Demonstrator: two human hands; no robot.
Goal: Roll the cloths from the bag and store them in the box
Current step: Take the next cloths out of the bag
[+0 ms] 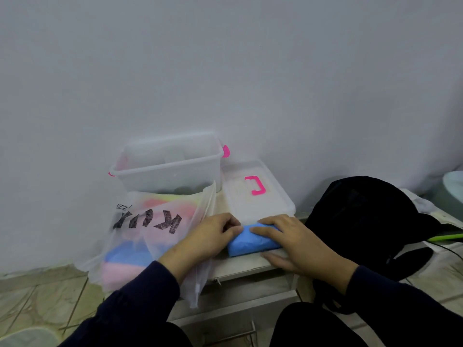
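A blue cloth (250, 242), partly rolled, lies on a small white table (246, 265) in front of me. My left hand (208, 236) grips its left end with curled fingers. My right hand (293, 240) lies over the roll's right side, fingers curved over the top. A translucent plastic bag (150, 236) with black letters holds pink, blue and yellow cloths at the left. The clear box (170, 164) with pink latches stands open behind the bag. What is inside it is blurred.
The box's lid (255, 191) with a pink handle lies flat to the right of the box. A black bag (363, 221) sits at the right. A white wall stands close behind. Tiled floor (45, 296) lies at the lower left.
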